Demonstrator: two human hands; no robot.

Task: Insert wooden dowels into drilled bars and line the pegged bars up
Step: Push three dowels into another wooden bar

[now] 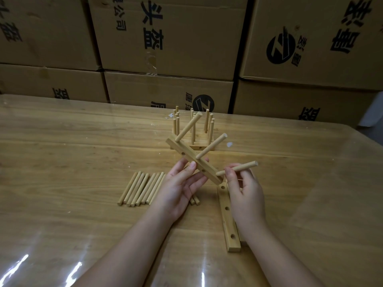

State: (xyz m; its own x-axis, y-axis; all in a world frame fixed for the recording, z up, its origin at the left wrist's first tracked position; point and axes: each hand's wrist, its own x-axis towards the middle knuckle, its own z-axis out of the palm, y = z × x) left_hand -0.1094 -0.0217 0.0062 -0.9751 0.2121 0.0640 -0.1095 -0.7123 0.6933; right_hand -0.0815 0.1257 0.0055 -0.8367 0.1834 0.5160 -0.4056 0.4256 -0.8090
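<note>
My left hand (182, 183) grips a drilled wooden bar (191, 158) and holds it tilted above the table. Two dowels stick out of that bar, one near its far end (188, 126) and one near its middle (211, 146). Two of its holes show empty. My right hand (244, 189) pinches a loose dowel (238, 168), whose tip sits close to the bar's near end. Several loose dowels (141, 189) lie in a row on the table, left of my left hand. Behind stand pegged bars (193, 131) lined up side by side.
A bare drilled bar (227, 214) lies flat on the table under my right wrist, with another partly hidden beneath it. The wooden table (83, 152) has a glossy clear cover. Stacked cardboard boxes (170, 48) wall off the far edge.
</note>
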